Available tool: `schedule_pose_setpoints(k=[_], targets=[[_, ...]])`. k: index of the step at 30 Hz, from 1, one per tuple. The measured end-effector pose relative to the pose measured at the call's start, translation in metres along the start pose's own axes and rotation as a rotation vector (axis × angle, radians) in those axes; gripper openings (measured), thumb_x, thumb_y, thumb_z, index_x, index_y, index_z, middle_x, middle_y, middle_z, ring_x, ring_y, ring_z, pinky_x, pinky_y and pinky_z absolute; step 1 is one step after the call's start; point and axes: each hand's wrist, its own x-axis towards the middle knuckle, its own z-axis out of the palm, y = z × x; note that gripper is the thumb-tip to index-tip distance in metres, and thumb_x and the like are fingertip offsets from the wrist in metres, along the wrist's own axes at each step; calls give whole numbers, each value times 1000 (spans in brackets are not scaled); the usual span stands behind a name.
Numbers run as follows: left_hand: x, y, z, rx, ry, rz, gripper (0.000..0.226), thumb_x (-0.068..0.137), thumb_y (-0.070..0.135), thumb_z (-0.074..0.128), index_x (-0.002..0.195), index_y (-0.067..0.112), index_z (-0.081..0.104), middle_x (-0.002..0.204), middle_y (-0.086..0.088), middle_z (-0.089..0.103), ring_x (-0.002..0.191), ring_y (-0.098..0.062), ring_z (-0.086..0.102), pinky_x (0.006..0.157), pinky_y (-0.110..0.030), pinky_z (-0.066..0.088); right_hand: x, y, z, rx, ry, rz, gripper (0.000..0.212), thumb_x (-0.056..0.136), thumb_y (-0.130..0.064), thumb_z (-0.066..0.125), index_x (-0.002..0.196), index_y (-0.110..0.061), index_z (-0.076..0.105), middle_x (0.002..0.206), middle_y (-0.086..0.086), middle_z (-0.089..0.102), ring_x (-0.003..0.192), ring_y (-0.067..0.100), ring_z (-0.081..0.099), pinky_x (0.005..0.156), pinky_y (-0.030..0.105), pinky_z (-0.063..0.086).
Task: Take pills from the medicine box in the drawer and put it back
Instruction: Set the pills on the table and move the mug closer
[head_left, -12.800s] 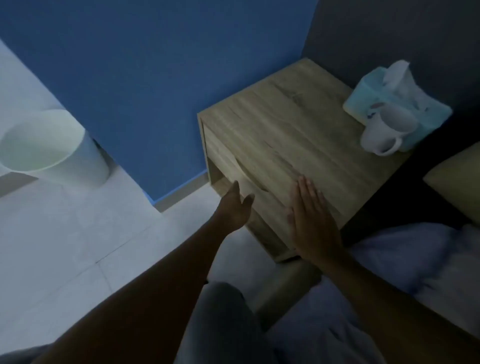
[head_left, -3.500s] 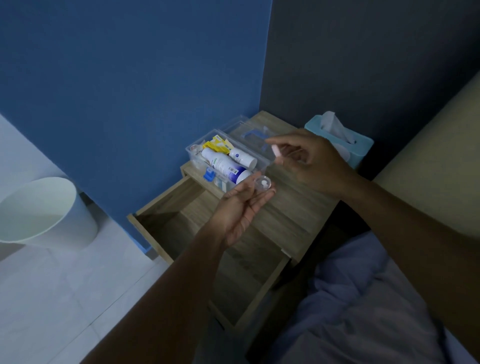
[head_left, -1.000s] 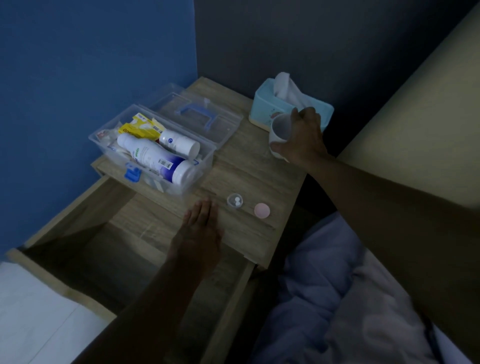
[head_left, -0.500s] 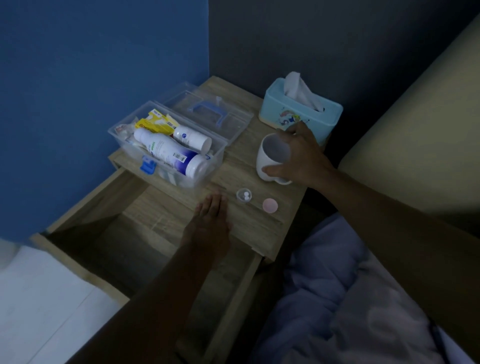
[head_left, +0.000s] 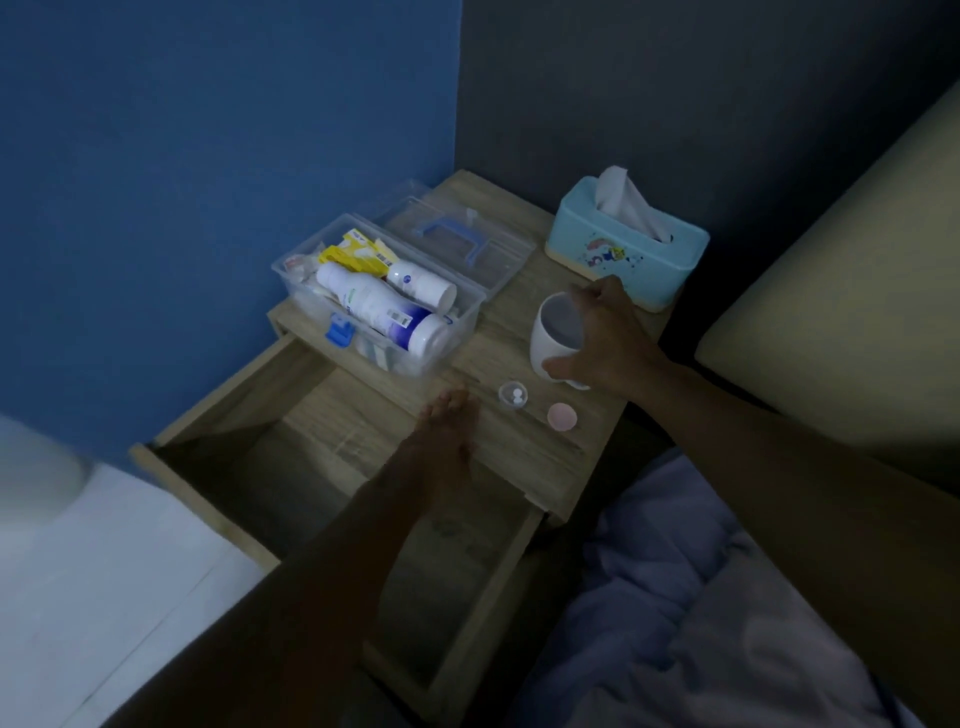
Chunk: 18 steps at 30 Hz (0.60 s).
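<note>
**Pills out beside the open medicine box; cup in the right hand**

Nearest the camera, the drawer (head_left: 363, 519) of the wooden nightstand (head_left: 524, 441) stands pulled out, bare and flat-bottomed. Over the nightstand's front edge the left hand (head_left: 447, 441) lies flat, fingers straight and together, holding nothing. Just beyond its fingertips sits a tiny clear pill cup (head_left: 514, 396) with two white pills, and beside that a pink round cap (head_left: 561, 416); both look light and easy to flick off the smooth grain, so they want a fingertip pinch at the rim.

Further back on the nightstand, the right hand (head_left: 602, 338) wraps a white mug (head_left: 556, 338) from its side, thumb across the front; glazed and probably slippery.

At the nightstand's left rear stands the medicine box (head_left: 415, 358), thin clear plastic, rigid but likely brittle, packed with bottles and cartons, its hinged lid (head_left: 462, 244) thrown back with a blue handle. Best lifted two-handed by the walls, or by that handle once latched. A turquoise tissue box (head_left: 623, 254) occupies the far right corner.
</note>
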Motion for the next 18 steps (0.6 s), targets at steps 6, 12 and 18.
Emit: schedule_pose_setpoints(k=[6, 12, 18], targets=[[-41, -21, -25, -192, 364, -197, 45, 93, 14, 50, 136, 22, 47, 141, -4, 49, 125, -15, 50, 96, -27, 43, -11, -26, 0, -25, 119, -161, 107, 76, -48, 77, 156, -10, 17, 164, 13, 14, 152, 30, 7, 120, 38, 5], [-51, -36, -59, -193, 443, -350, 53, 90, 15, 51, 139, 26, 38, 135, -7, 52, 107, -23, 61, 83, -44, 57, -14, -77, 19, 250, 160, -255, 70, 87, -28, 66, 148, -12, 35, 150, 10, 40, 138, 24, 41, 111, 43, 41], [-18, -48, -91, -27, 406, -331, 81, 88, 8, 52, 155, 10, 5, 164, -10, -4, 151, -27, -3, 121, -44, 18, 28, -116, 28, 434, 45, 117, 74, 99, -41, 49, 157, -9, 16, 165, 14, 16, 151, 30, 21, 120, 42, 27]])
